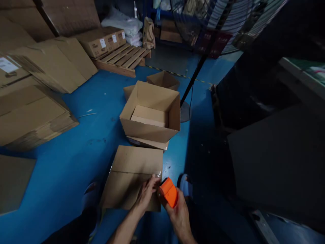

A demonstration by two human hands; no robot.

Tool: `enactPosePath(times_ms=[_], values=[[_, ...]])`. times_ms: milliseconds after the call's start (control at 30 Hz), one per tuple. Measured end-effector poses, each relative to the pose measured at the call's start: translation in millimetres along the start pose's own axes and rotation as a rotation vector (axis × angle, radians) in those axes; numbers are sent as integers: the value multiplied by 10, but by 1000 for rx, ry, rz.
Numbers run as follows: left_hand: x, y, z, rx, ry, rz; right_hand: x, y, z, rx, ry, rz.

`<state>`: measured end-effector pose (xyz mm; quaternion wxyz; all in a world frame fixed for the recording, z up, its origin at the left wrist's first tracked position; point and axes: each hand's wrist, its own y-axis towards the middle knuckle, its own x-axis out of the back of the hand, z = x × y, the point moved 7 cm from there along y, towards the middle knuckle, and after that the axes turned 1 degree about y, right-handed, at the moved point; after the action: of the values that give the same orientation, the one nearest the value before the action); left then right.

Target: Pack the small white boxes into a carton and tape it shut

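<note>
My right hand [179, 215] is shut around an orange tape dispenser [169, 192], which sits at the right edge of a closed cardboard carton [130, 179] lying flat on the floor. The carton's flaps meet in a seam [132, 173], and a shiny strip of clear tape [157, 174] shows at its right end. My left hand [146, 193] rests on the carton next to the dispenser, holding nothing. The dispenser's roll is hidden by its orange casing and my fingers.
An open carton [135, 123] with a cardboard piece [148, 116] inside stands ahead, with another carton [164, 80] behind it. Stacks of flattened cardboard [30, 115] lie on the blue floor [71, 159] at left. A wooden pallet [122, 59] holds boxes at the back. A fan stand [193, 76] rises at right.
</note>
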<state>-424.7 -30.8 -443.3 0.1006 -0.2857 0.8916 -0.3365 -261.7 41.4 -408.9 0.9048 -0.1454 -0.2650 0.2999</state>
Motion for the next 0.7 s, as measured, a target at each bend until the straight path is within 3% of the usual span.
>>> enactPosePath(times_ms=[100, 200, 333, 500, 600, 700], values=[[-79, -163, -283, 18, -34, 93, 45, -70, -69, 107, -71, -12], [-151, -206, -342, 37, 54, 140, 73, -119, -179, 135, -105, -28], [-145, -17, -183, 83, 149, 154, 73, -166, -215, 163, -133, -47], [-114, 218, -45, 114, 270, 189, 51, -144, -314, 29, -149, -5], [-158, 322, -44, 107, 347, 226, 13, -107, -324, -18, -128, 9], [-197, 534, -191, 52, 443, 219, -93, -82, -330, -34, -141, 24]])
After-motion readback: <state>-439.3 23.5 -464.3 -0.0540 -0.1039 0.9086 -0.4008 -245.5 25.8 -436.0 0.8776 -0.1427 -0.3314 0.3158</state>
